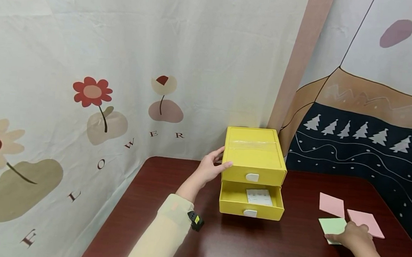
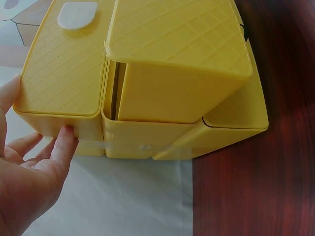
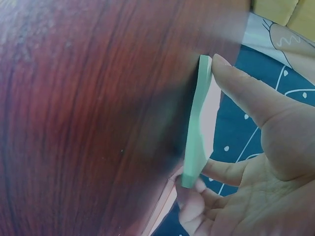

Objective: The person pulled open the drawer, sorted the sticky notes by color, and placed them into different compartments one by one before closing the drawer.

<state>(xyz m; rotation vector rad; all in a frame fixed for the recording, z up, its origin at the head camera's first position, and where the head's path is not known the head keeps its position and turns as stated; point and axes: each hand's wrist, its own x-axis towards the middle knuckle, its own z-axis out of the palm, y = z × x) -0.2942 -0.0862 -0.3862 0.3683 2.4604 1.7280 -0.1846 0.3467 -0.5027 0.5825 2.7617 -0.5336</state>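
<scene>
Right hand [image 1: 356,236]: thumb and fingers pinch the green pad [image 1: 331,225] at opposite edges, the gap between them no wider than the pad; the edge hold likely lets it come off the flat table [image 1: 248,245]. The pad bows slightly between the fingertips. One pink pad [image 1: 331,204] lies just beyond these fingers; a second pink pad [image 1: 366,223] lies beside them, contact not determinable.

Left hand [image 1: 210,168]: fingers extended and spread on the side of the yellow cabinet [image 1: 250,149], thumb at its front edge, presumably to steady it. Below and to the right of these fingers, the lower drawer [image 1: 250,209] stands pulled out, a white item [image 1: 259,196] inside, reachable from above
</scene>
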